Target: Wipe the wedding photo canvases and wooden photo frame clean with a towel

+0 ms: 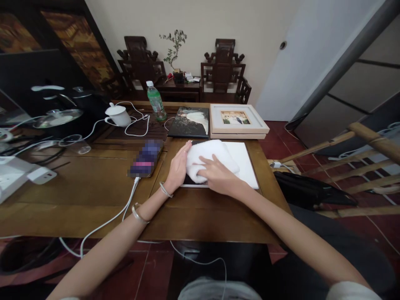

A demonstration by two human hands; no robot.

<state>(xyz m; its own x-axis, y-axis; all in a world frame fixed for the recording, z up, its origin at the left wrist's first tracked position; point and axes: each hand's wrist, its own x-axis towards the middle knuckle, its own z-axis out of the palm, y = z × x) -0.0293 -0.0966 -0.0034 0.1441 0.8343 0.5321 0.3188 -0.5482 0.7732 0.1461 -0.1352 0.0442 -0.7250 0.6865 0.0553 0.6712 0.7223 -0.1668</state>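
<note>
A folded white cloth (215,156) lies on a flat panel (246,164) whose right part is white and whose left edge is dark. My right hand (215,173) presses down on the cloth and bunches its near edge, with some fingers spread over it. Along the panel's left side rests my left hand (179,164), fingers stretched out and touching the edge beside the cloth. Most of the panel's surface is hidden beneath the cloth and my hands.
Behind the panel lie a dark photo panel (189,122) and stacked light-wood picture frames (239,121). A green-labelled bottle (156,102), a lidded white cup (118,115) and a phone (146,157) on a white cable stand left. A power strip (14,177) sits farther left.
</note>
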